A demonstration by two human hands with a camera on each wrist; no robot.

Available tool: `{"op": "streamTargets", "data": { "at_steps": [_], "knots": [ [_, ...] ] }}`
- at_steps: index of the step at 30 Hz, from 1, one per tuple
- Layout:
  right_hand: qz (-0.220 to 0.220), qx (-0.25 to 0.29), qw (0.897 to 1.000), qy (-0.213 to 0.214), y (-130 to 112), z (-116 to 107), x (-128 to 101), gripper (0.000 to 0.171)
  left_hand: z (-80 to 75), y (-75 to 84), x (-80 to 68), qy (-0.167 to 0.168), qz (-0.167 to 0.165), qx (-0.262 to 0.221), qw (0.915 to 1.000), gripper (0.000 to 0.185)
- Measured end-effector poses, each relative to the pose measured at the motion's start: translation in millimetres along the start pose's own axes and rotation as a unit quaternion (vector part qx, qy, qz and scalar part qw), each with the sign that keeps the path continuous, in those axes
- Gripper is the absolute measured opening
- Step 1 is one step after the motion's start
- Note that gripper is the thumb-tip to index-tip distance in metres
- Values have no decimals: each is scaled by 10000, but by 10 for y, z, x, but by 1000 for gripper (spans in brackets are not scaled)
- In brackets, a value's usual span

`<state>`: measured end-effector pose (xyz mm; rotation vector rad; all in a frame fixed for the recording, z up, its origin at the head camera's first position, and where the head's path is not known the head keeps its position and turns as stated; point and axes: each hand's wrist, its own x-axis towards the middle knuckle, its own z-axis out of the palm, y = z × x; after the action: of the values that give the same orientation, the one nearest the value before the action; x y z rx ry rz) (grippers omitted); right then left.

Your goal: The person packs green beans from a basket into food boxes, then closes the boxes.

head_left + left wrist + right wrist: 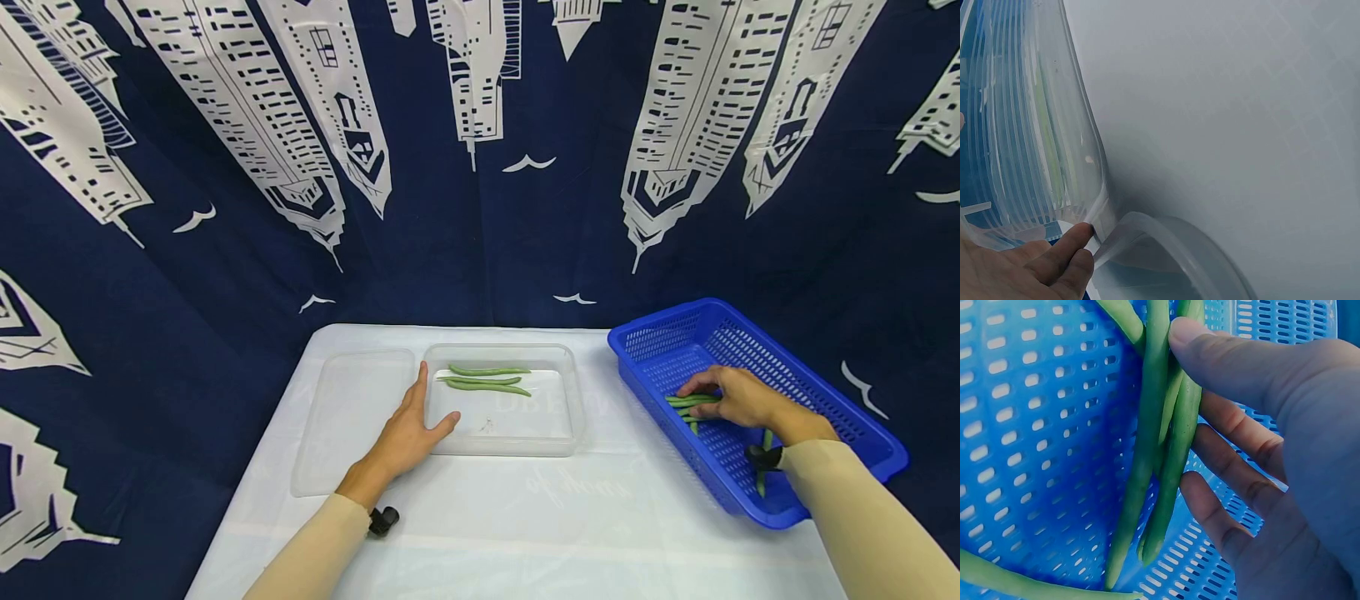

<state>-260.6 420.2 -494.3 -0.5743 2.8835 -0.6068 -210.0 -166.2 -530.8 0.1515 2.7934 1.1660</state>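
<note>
Inside the blue basket [648, 412], my right hand [738, 400] pinches several green beans [1175, 431]. In the right wrist view, the thumb tip lies at the beans and the other fingers touch their side. My left hand [411, 433] rests at the left wall of a clear plastic container [502, 446], its fingers extended and thumb spread. Three green beans [487, 386] lie side by side toward the back of that container. The left wrist view shows the left hand's fingertips [1082, 234] against the container wall.
A clear flat lid [337, 425] lies left of the container. Another bean [761, 483] sits in the basket below the right wrist. Everything stands on a white-covered table [487, 533], with a dark blue patterned cloth [480, 233] behind it.
</note>
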Motion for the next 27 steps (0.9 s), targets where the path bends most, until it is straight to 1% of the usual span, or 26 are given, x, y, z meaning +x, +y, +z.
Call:
{"op": "streamTargets", "data": {
  "at_steps": [5,10,15,18,24,27],
  "knots": [
    [-20,16,10000,4,22,15,5,23,2,2,8,6,6,-10,10000,115],
    [90,-14,10000,-16,38,8,5,25,9,3,9,-10,0,-73,10000,116],
    [73,4,10000,-21,29,-8,5,26,11,-2,3,-4,-53,-45,10000,115],
    [63,54,10000,-38,19,-10,17,23,9,-9,1,-9,-74,-42,10000,115],
    [137,250,9992,-277,38,-16,50,17,0,2,-8,-16,-77,-86,9999,115],
    [95,311,9992,-249,43,-11,46,14,-3,6,-6,-15,-64,-88,9999,115]
  ]
}}
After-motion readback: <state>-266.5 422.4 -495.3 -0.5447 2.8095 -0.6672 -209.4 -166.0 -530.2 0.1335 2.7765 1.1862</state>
